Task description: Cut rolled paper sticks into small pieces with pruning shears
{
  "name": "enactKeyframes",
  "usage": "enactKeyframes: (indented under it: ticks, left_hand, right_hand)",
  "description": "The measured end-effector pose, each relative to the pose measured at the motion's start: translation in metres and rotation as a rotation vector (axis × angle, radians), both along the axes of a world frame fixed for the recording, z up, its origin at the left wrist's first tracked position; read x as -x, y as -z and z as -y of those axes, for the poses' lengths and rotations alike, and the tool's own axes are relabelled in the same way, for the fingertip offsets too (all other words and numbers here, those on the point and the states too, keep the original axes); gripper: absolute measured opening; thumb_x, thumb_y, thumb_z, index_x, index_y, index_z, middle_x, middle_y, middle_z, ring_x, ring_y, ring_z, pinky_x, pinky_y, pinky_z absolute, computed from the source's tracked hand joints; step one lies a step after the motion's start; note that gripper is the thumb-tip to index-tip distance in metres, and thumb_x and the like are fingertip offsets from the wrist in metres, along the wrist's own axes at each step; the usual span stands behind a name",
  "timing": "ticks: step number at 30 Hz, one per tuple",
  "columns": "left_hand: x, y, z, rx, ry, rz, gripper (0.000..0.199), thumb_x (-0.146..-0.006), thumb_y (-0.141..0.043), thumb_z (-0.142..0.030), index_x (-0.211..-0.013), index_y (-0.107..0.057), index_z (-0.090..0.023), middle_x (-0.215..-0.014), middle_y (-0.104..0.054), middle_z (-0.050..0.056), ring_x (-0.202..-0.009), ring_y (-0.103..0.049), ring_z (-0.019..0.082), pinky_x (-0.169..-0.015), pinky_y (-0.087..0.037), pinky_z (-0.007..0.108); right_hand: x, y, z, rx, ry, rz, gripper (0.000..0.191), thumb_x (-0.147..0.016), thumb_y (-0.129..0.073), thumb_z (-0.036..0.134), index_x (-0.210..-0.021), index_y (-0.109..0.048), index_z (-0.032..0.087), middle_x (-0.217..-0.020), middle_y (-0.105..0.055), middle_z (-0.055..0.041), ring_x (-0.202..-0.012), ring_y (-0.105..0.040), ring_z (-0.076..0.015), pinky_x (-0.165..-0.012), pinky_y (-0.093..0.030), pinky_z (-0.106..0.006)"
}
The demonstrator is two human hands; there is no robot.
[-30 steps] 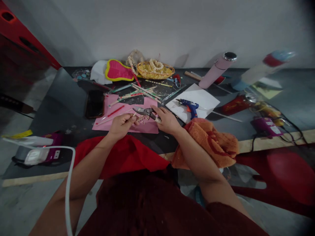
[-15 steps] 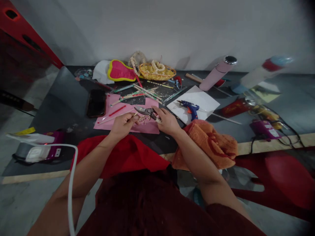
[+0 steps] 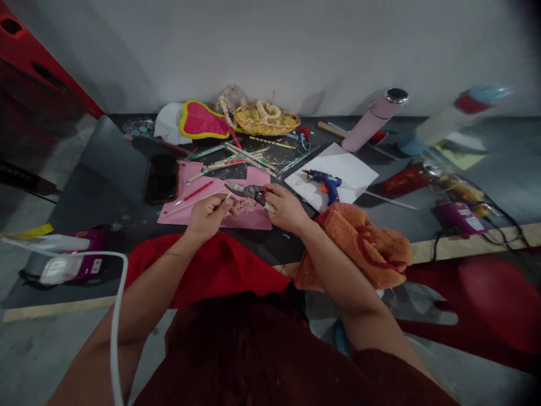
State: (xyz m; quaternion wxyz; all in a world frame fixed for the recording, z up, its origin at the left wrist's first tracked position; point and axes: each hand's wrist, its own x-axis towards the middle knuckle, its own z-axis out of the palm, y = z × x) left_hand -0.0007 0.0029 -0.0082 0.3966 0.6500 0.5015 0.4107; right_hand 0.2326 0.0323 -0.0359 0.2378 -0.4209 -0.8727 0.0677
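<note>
My right hand [image 3: 285, 208] is wrapped round the handles of a pair of pruning shears [image 3: 249, 192], whose blades point left. My left hand [image 3: 210, 215] pinches a thin pale wooden stick [image 3: 229, 197] between thumb and fingers, its tip close to the blades. Whether the blades touch the stick I cannot tell. Short cut wooden pieces [image 3: 245, 205] lie in a small pile below the shears, on pink paper [image 3: 257, 221]. Behind the hands, several wooden chopsticks [image 3: 249, 160], some in printed wrappers, lie crossed on the dark table.
A blue glue gun [image 3: 324, 181] rests on a white board [image 3: 359, 169] at the right, beside an orange towel [image 3: 363, 245]. A phone [image 3: 162, 178] lies left of the paper. Along the wall stand a wicker basket [image 3: 289, 121] and a pink bottle [image 3: 374, 121].
The view has shifted slightly. My left hand with the stick has moved a little left, along with the shears' tip. Both hands keep their hold.
</note>
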Motion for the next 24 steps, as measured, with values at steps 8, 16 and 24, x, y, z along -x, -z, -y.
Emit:
enactKeyframes:
  ticks: [8,16,24]
  left_hand:
    - [0.0009,0.0001,-0.0007,0.005,-0.007,0.020,0.035,-0.090,-0.048,-0.040,-0.072,-0.069,-0.017,-0.056,-0.062,0.002,-0.067,-0.063,0.014,-0.057,-0.047,0.022]
    - [-0.0002,-0.0009,-0.0007,-0.023,0.009,0.007,0.035,-0.091,-0.047,-0.037,-0.071,-0.068,-0.017,-0.064,-0.067,0.004,-0.063,-0.061,0.013,-0.059,-0.047,0.022]
    - [-0.0016,-0.0042,-0.0001,-0.047,0.036,-0.068,0.031,-0.088,-0.051,-0.033,-0.068,-0.068,-0.017,-0.074,-0.071,0.004,-0.073,-0.065,0.014,-0.071,-0.049,0.024]
  right_hand:
    - [0.0042,-0.0069,0.0070,0.036,0.074,0.181,0.045,-0.077,-0.052,0.017,-0.121,-0.057,0.021,-0.137,-0.044,-0.0102,-0.118,-0.041,-0.0304,-0.095,-0.040,-0.048]
    - [0.0056,-0.0051,0.0087,0.012,0.093,0.135,0.044,-0.079,-0.050,0.019,-0.122,-0.055,0.019,-0.138,-0.042,-0.0118,-0.119,-0.038,-0.0304,-0.096,-0.037,-0.048]
    - [0.0051,-0.0027,0.0080,-0.007,0.091,0.137,0.043,-0.080,-0.051,0.023,-0.122,-0.055,0.018,-0.137,-0.043,-0.0130,-0.118,-0.039,-0.0310,-0.095,-0.037,-0.048]
